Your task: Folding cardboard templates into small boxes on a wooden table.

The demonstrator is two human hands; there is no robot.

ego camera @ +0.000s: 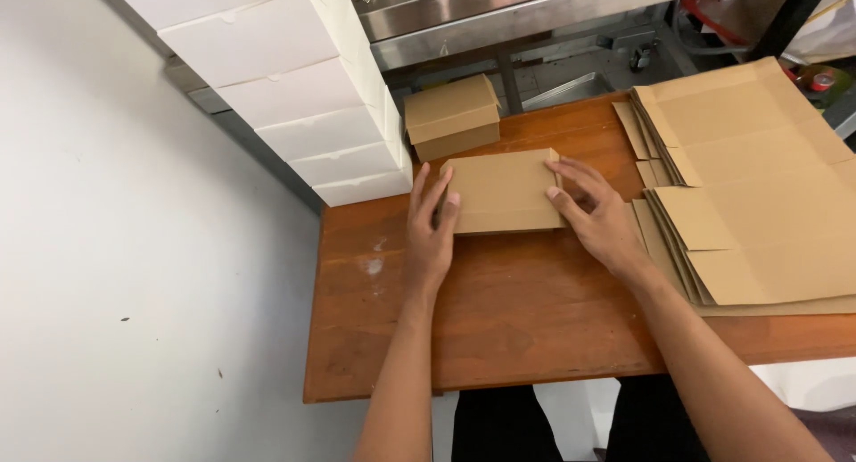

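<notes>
Flat brown cardboard box (502, 193) at table centre, pressed from both ends. Left hand (430, 235) at nine o'clock, fingers spread flat against its edge; right hand (596, 214) at three o'clock, fingertips bent onto the flap. Stack of unfolded brown cardboard sheets (758, 185) further toward three o'clock, on the wooden table (499, 319).

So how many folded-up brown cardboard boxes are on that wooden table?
2: one brown cardboard box between the left hand and right hand, another finished box behind it. Others may be hidden.
</notes>
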